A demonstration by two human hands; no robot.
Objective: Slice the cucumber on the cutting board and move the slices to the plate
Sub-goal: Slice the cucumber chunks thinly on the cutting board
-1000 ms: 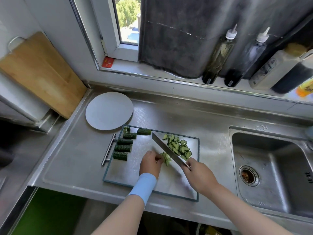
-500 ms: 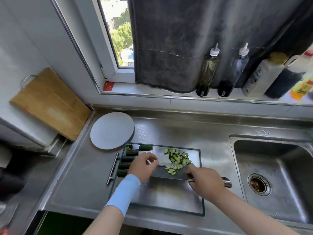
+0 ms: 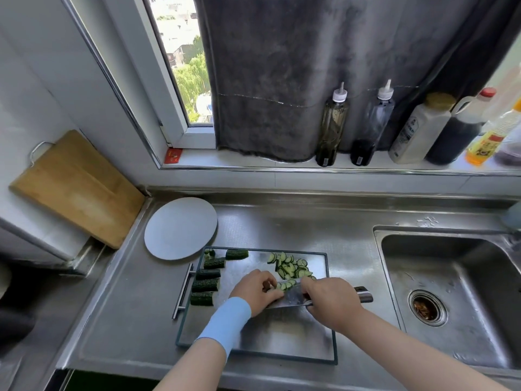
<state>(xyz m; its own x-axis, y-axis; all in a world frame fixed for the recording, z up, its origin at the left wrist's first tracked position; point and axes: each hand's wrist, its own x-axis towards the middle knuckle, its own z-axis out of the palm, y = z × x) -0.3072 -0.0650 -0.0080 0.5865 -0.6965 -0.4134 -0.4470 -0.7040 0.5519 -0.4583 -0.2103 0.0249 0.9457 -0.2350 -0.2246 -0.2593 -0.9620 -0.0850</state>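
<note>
A few cucumber slices (image 3: pixel 284 284) lie on the flat blade of the knife (image 3: pixel 290 298) over the cutting board (image 3: pixel 267 331); the left grip (image 3: pixel 255 289) curls its fingers round them; the right grip (image 3: pixel 332 301) clasps the knife's handle; cucumber chunks (image 3: pixel 205 285) line the board's left; the plate (image 3: pixel 180 228) sits on the tabletop (image 3: pixel 127 306) just beyond.

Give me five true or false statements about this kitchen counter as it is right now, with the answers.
1. The plate has no cucumber on it. True.
2. The right hand holds the knife. True.
3. The uncut cucumber pieces lie at the right edge of the cutting board. False: they lie along its left edge, by the handle.
4. The wooden board lies in the sink. False: it leans against the wall, left of the plate.
5. A blue band is worn on the left wrist. True.
</note>
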